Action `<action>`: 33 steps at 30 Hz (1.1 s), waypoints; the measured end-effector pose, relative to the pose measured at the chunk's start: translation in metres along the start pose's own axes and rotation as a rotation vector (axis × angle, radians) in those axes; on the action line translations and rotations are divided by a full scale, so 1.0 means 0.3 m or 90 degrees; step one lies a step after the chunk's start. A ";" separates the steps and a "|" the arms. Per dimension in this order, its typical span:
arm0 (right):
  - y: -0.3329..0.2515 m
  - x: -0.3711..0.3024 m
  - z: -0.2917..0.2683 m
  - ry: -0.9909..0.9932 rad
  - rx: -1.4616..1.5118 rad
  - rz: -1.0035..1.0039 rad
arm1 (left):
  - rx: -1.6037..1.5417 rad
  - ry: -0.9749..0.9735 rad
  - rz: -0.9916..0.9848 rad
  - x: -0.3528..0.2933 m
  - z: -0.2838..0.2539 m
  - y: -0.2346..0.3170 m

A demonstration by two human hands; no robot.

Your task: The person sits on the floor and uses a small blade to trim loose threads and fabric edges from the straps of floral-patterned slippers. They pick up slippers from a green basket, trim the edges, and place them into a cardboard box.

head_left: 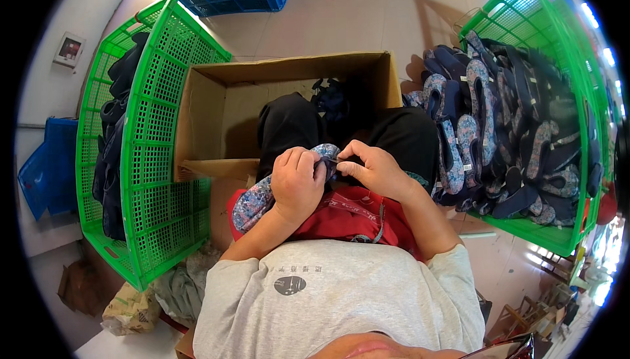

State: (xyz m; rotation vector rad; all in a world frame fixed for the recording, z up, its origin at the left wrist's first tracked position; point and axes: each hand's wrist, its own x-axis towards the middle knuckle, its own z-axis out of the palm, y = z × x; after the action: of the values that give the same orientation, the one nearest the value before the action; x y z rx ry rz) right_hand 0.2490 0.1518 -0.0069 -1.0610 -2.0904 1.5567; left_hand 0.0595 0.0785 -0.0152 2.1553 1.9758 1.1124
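Blue floral shoe (254, 205) tilted over red cloth (400, 222)
Left hand (299, 180) gripped it; right hand (373, 170) pinched near its dark edge.

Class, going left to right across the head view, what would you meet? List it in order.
Blue plastic object, left green crate, left hand, right hand, right green crate heaped with floral and navy shoes.

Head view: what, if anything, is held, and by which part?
A floral shoe: the left hand grips its middle, the right hand pinches at its far end.
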 end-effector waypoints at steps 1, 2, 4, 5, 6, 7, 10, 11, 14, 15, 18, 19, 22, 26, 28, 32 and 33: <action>-0.005 0.001 -0.001 -0.008 -0.009 0.003 | 0.000 0.001 -0.001 0.000 0.000 0.001; -0.001 0.003 0.001 -0.003 -0.011 -0.001 | 0.001 0.006 0.005 -0.001 0.003 0.000; 0.010 0.006 0.006 0.005 -0.015 -0.011 | 0.001 0.015 0.016 -0.004 0.008 -0.005; 0.010 0.008 0.004 0.000 -0.020 -0.005 | -0.003 0.015 0.025 -0.002 0.007 -0.005; 0.010 0.010 -0.001 -0.006 -0.026 0.000 | -0.006 0.016 0.034 0.000 0.004 -0.005; 0.009 0.013 -0.004 -0.012 -0.031 0.005 | -0.010 0.017 0.043 0.001 0.003 -0.005; -0.004 0.017 -0.015 -0.007 -0.076 -0.020 | -0.020 0.013 0.049 0.001 0.008 -0.009; -0.004 0.019 -0.018 -0.008 -0.081 -0.026 | -0.020 0.009 0.049 0.002 0.008 -0.009; -0.004 0.025 -0.026 -0.013 -0.096 -0.034 | -0.019 -0.002 0.052 0.010 0.005 -0.005; -0.007 0.027 -0.030 -0.017 -0.099 -0.031 | -0.018 -0.004 0.056 0.013 0.004 -0.004; -0.010 0.030 -0.035 -0.038 -0.070 -0.003 | -0.008 -0.010 0.063 0.016 0.003 -0.003; -0.011 0.031 -0.036 -0.046 -0.053 0.010 | -0.004 -0.011 0.064 0.016 0.003 -0.003; -0.013 0.035 -0.035 -0.055 0.001 0.032 | 0.005 -0.012 0.058 0.016 0.004 0.000; 0.005 0.038 -0.030 -0.063 0.041 0.058 | 0.005 -0.017 0.060 0.018 0.006 -0.001; 0.013 0.039 -0.028 -0.065 0.059 0.064 | 0.001 -0.023 0.063 0.019 0.007 -0.001; 0.011 0.039 -0.029 -0.069 0.071 0.064 | 0.015 -0.016 0.065 0.019 0.010 -0.001; 0.008 0.039 -0.028 -0.072 0.081 0.068 | 0.017 -0.013 0.064 0.018 0.011 -0.001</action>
State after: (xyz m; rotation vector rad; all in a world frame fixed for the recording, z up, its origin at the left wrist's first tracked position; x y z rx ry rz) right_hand 0.2474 0.1663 -0.0083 -1.0792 -2.0038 1.8141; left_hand 0.0605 0.0848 -0.0153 2.2922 1.9045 1.0770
